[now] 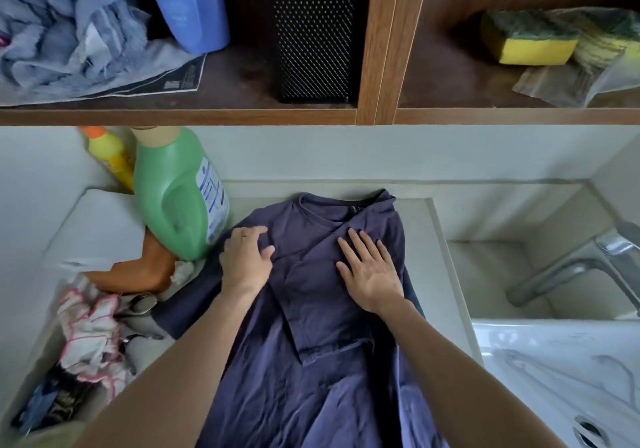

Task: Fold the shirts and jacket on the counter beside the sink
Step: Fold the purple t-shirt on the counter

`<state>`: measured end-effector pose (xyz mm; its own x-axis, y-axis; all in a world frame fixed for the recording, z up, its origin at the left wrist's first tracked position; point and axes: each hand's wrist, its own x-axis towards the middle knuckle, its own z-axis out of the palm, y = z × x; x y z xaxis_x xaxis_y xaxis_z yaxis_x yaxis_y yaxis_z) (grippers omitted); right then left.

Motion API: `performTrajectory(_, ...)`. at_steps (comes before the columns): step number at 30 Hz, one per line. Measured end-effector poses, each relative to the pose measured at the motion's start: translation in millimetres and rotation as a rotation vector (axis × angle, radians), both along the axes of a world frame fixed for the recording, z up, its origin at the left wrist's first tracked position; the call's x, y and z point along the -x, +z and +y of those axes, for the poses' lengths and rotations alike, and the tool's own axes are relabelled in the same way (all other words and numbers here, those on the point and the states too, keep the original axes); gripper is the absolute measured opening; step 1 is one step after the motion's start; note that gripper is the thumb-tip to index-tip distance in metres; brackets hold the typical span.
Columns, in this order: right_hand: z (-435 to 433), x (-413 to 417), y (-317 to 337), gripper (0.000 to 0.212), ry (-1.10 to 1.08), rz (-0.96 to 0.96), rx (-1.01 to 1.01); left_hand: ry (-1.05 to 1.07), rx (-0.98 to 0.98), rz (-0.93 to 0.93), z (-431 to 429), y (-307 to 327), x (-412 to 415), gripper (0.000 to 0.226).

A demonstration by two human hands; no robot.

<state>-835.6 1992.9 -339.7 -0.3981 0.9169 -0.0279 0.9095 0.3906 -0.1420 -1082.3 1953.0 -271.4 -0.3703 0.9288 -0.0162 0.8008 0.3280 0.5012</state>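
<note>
The purple shirt point(311, 309) lies flat on the counter point(429, 257), left of the sink point(554, 378), with one sleeve folded over the chest. The right hand point(370, 274) presses on it with straight, spread fingers. The left hand point(246, 260) grips the shoulder cloth with bent fingers, near the green bottle point(173, 198).

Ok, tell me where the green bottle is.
In the head view, the green bottle sits on the left of the counter, between the yellow bottle and the shirt.
</note>
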Motion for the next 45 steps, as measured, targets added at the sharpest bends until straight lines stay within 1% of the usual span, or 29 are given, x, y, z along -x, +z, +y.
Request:
performTrajectory(2, 2.7, -1.9, -1.2, 0.066, 0.013, 0.002, -0.024, 0.044, -0.018, 0.103, -13.2, 4.2, 22.9, 0.044)
performTrajectory(5, 2.6, 0.5, -4.3, 0.066, -0.006, 0.026, -0.056, 0.107, 0.035, 0.091, -42.1, 1.0, 38.0, 0.050)
performTrajectory(8, 2.2, 0.9, -0.7, 0.064, -0.012, -0.008, 0.007, 0.232, 0.157, 0.151, -68.0, -2.3, 44.7, 0.052)
performTrajectory(11, 3.6, 13.5, 13.8, 0.060, -0.040, -0.073, 0.148, 0.277, 0.237, 0.281, -86.3, 0.4, 49.3, 0.038)
performTrajectory(13, -2.2, 28.4, 24.9, 0.060, -0.048, -0.129, 0.191, 0.293, 0.207, 0.319, -93.0, 6.8, 51.5, 0.030)
performTrajectory(15, -20.2, 44.5, 33.8, 0.064, 0.045, -0.118, 0.108, 0.307, 0.111, 0.293, -94.8, 20.3, 50.4, 0.025)
performTrajectory(18, -65.9, 65.5, 37.6, 0.055, 0.256, 0.122, -0.007, 0.296, -0.061, 0.319, -86.5, 52.8, 39.9, 0.022)
performTrajectory(20, -89.8, 69.9, 37.4, 0.050, 0.316, 0.252, -0.030, 0.228, -0.178, 0.329, -79.2, 77.4, 22.2, 0.023)
performTrajectory(21, -94.2, 67.5, 37.8, 0.045, 0.281, 0.350, -0.028, 0.139, -0.231, 0.262, -75.3, 88.3, 7.5, 0.023)
performTrajectory(22, -94.3, 64.5, 39.9, 0.039, 0.191, 0.497, 0.014, 0.004, -0.258, 0.117, -71.7, 98.3, -10.3, 0.024)
performTrajectory(23, -92.4, 60.2, 46.3, 0.033, 0.055, 0.701, 0.105, -0.156, -0.238, -0.091, -69.0, 105.7, -30.2, 0.023)
performTrajectory(24, -86.2, 53.5, 58.1, 0.030, -0.138, 0.961, 0.282, -0.308, -0.200, -0.301, -68.9, 112.6, -49.8, 0.023)
performTrajectory(25, -79.3, 45.3, 73.3, 0.030, -0.362, 1.272, 0.559, -0.414, -0.204, -0.466, -70.9, 117.7, -65.4, 0.021)
performTrajectory(26, -70.3, 34.3, 82.9, 0.035, -0.529, 1.534, 0.841, -0.439, -0.267, -0.591, -72.1, 120.8, -73.4, 0.020)
performTrajectory(27, -60.0, 21.8, 87.3, 0.046, -0.636, 1.676, 1.010, -0.393, -0.351, -0.683, -72.7, 121.1, -73.6, 0.020)
performTrajectory(28, -52.0, 7.2, 86.9, 0.058, -0.660, 1.641, 1.058, -0.306, -0.422, -0.736, -73.4, 116.9, -68.1, 0.019)
performTrajectory(29, -49.4, -6.0, 84.7, 0.067, -0.642, 1.610, 1.086, -0.199, -0.440, -0.721, -74.3, 109.8, -58.5, 0.019)
performTrajectory(30, -49.5, -19.0, 83.8, 0.069, -0.567, 1.589, 1.151, -0.112, -0.388, -0.660, -75.3, 100.1, -48.4, 0.019)
performTrajectory(31, -52.5, -28.7, 82.0, 0.067, -0.474, 1.545, 1.220, -0.069, -0.274, -0.592, -78.0, 88.0, -39.0, 0.021)
performTrajectory(32, -57.3, -35.1, 81.8, 0.063, -0.395, 1.440, 1.265, -0.075, -0.140, -0.539, -82.1, 74.5, -33.1, 0.024)
performTrajectory(33, -61.6, -39.2, 81.2, 0.060, -0.319, 1.291, 1.285, -0.114, -0.022, -0.505, -86.6, 59.8, -31.2, 0.028)
performTrajectory(34, -64.3, -41.1, 81.2, 0.062, -0.277, 1.121, 1.264, -0.154, 0.064, -0.494, -92.2, 45.8, -31.6, 0.030)
performTrajectory(36, -69.1, -40.5, 86.9, 0.066, -0.260, 0.815, 1.162, -0.220, 0.185, -0.470, -102.5, 26.2, -36.2, 0.036)
performTrajectory(37, -70.8, -39.3, 89.7, 0.065, -0.268, 0.696, 1.104, -0.251, 0.242, -0.427, -106.1, 19.8, -38.3, 0.041)
performTrajectory(38, -72.4, -39.0, 90.7, 0.062, -0.277, 0.617, 1.047, -0.280, 0.289, -0.374, -109.0, 14.9, -40.8, 0.045)
performTrajectory(39, -72.6, -39.2, 89.7, 0.059, -0.279, 0.588, 0.990, -0.297, 0.317, -0.335, -110.8, 11.7, -43.0, 0.048)
performTrajectory(40, -72.9, -39.4, 89.3, 0.057, -0.272, 0.612, 0.937, -0.299, 0.323, -0.318, -112.1, 9.5, -44.6, 0.050)
performTrajectory(43, -73.5, -40.3, 91.2, 0.054, -0.245, 0.782, 0.787, -0.273, 0.262, -0.304, -110.3, 9.4, -47.5, 0.051)
performTrajectory(45, -74.5, -34.6, 96.3, 0.046, -0.248, 0.877, 0.710, -0.245, 0.192, -0.318, -105.2, 12.4, -49.6, 0.048)
